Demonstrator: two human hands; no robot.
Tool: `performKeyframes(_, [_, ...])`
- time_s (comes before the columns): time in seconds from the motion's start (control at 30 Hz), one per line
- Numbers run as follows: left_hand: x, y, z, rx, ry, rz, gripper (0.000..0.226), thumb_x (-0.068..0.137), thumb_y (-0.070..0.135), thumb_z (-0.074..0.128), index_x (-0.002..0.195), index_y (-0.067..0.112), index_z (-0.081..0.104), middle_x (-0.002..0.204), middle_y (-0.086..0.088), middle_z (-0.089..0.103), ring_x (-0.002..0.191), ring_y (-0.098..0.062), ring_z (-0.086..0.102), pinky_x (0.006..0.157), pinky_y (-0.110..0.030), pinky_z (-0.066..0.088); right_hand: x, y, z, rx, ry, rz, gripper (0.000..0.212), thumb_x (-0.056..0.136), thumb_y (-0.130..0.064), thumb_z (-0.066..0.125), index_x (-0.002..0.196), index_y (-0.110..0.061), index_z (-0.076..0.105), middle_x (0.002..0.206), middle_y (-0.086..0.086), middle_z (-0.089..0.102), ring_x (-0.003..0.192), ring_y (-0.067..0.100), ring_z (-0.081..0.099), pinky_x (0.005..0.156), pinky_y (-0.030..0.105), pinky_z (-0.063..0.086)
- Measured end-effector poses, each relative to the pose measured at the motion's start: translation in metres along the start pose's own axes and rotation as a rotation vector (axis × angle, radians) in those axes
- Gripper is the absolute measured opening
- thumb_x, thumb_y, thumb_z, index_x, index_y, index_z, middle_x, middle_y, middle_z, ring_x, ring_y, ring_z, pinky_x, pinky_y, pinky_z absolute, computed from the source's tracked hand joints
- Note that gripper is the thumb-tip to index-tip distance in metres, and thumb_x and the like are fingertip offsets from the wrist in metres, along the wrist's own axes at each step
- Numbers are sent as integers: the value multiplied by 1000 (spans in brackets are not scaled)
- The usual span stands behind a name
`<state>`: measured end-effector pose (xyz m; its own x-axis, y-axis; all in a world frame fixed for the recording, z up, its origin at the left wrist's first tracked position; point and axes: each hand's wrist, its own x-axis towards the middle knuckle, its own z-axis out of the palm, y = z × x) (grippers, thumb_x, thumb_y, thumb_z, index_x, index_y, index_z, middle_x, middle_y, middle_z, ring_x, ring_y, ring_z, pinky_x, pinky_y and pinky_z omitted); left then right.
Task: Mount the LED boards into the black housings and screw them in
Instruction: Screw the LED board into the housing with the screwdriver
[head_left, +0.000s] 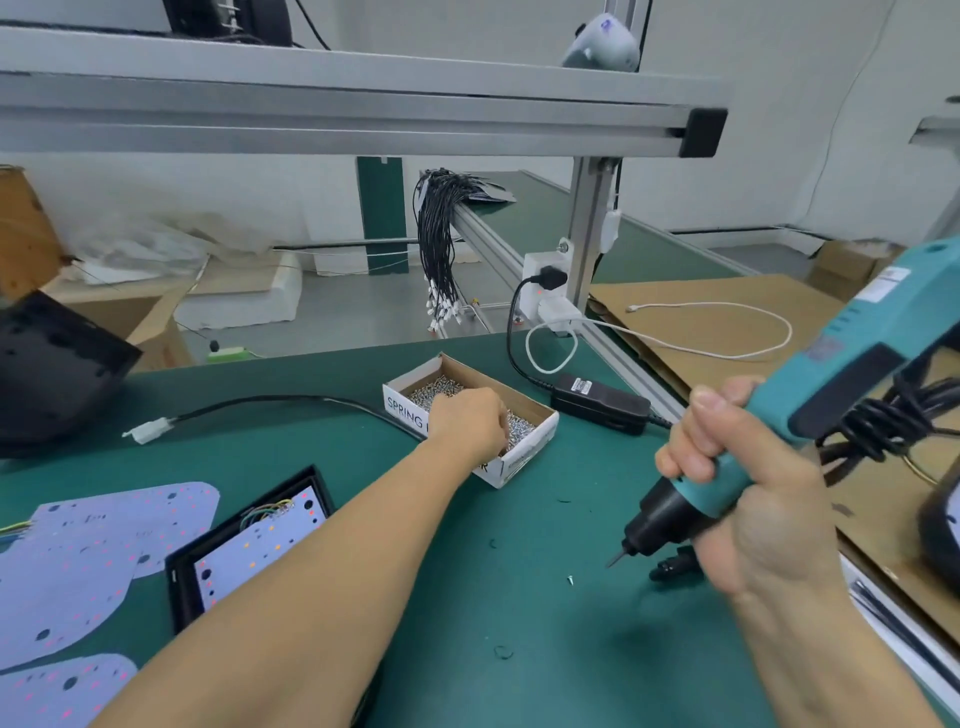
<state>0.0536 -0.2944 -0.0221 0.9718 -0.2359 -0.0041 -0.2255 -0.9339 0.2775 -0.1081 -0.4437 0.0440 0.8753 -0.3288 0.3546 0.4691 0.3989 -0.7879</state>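
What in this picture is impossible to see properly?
Head view:
- Left hand fingertips: buried in the screw box, so any pinched screw is hidden.
- Box lettering: covered by the forearm.
- Black housing with LED board: partly behind the forearm.
- Electric screwdriver in right hand: top cut off by the edge.

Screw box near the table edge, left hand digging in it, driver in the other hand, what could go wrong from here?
The left hand reaches into the screw box with curled fingers; a snag could tip it and scatter screws, and one loose screw already lies on the mat. The right hand holds the electric screwdriver with its bit bare and pointing down toward the left forearm. Its coiled cord could catch as it swings to the black housing.
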Motion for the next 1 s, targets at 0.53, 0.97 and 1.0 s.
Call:
performKeyframes(0.53, [-18,-7,-15,-683,188,-244,18,78,2,59,75,10,76,80,-7,71,69,-20,60,65,-27,50,-5,-7,20,34,-17,-6,22,72,-3,59,65,-20,49,51,-3,36,40,11,36,46,21,39])
performKeyframes(0.97, [-216,-40,-65,-2169,-122,-285,12,59,12,78,70,11,72,73,-5,63,53,-11,56,45,-20,50,-23,-4,84,461,-182,43,21,75,-24,63,66,-23,44,56,-11,40,47,4,43,57,18,45])
performKeyframes(1.0, [-227,-42,-64,-2232,-137,-291,22,55,9,85,71,9,70,73,-6,62,53,-13,56,45,-21,51,-27,-1,92,489,-192,57,22,77,-22,65,66,-23,45,55,-11,40,47,4,42,56,18,44])
